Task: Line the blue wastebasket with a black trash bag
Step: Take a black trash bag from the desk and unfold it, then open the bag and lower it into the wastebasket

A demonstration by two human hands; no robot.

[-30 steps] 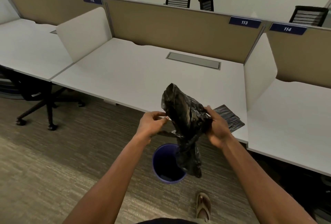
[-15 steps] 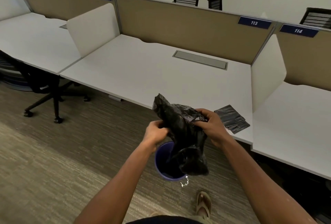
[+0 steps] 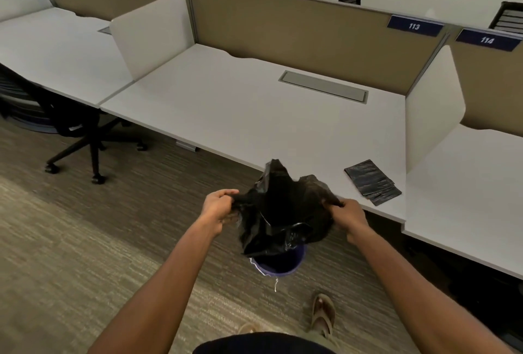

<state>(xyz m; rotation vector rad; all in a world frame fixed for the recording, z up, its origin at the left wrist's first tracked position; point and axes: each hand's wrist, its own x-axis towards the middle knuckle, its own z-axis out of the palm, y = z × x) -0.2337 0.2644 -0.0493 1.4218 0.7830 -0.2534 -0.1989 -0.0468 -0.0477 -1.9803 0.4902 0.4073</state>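
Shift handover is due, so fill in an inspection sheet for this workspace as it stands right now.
Surface: white laminate desk with a grey recessed cable hatch; grey-brown carpet below.
Job's things: crumpled black plastic trash bag held above the round blue wastebasket on the floor; not yet fitted over the rim.
Clutter: flat stack of folded black bags at the desk's front edge.
Grippers: left hand and right hand each grip a side of the bag, pulling it apart.
Cables: nothing seen.
Surroundings: tan dividers numbered 112, 113, 114; black office chair on the left.
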